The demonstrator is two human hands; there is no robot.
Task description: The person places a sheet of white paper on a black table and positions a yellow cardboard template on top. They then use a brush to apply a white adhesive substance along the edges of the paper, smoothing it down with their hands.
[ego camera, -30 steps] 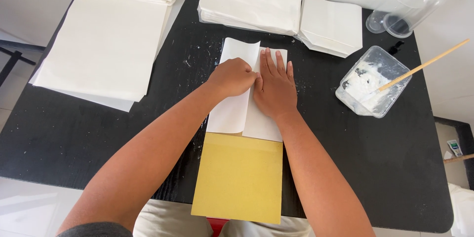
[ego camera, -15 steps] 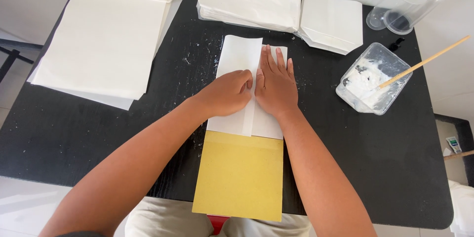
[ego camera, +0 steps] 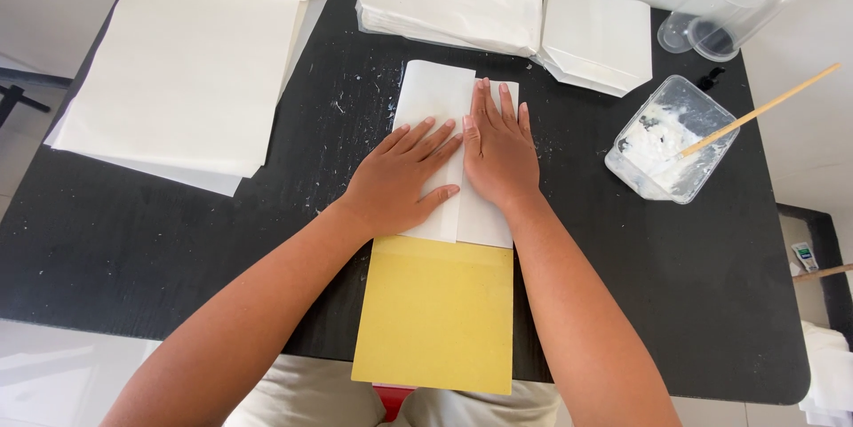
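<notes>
Black worktop (ego camera: 178, 249) carries a folded white paper (ego camera: 435, 89) above a yellow board (ego camera: 435, 320). Left hand (ego camera: 400, 180), curled a moment ago, now lies spread flat beside the flat right hand (ego camera: 498, 151), pressing the fold down.

head camera, looking steeply down, close

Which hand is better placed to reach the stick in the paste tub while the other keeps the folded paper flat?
Right. The right hand lies nearer the paste tub and stick; the left hand already rests flat on the folded paper.
</notes>
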